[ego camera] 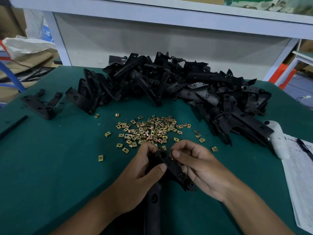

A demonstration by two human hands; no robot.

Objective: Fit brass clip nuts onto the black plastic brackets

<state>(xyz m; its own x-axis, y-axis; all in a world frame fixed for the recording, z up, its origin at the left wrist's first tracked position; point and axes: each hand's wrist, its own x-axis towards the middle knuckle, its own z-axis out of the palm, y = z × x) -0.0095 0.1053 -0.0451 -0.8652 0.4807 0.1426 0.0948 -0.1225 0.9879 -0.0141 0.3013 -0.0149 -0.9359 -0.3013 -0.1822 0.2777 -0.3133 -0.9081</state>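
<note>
My left hand (147, 168) grips a black plastic bracket (176, 172) low over the green table, thumb across its top. My right hand (198, 165) pinches a brass clip nut (171, 153) at the bracket's upper edge; only a sliver of the nut shows between thumb and finger. Just beyond my hands, several loose brass clip nuts (149, 131) lie scattered in a heap. A big pile of black brackets (177, 87) spreads across the back and right of the table.
Two separate brackets (42, 104) lie at the far left, with a thin black strip (13, 127) nearer the left edge. A printed sheet (299, 175) and a white object (277, 139) sit at the right edge. White shelf posts (59, 39) rise behind the table.
</note>
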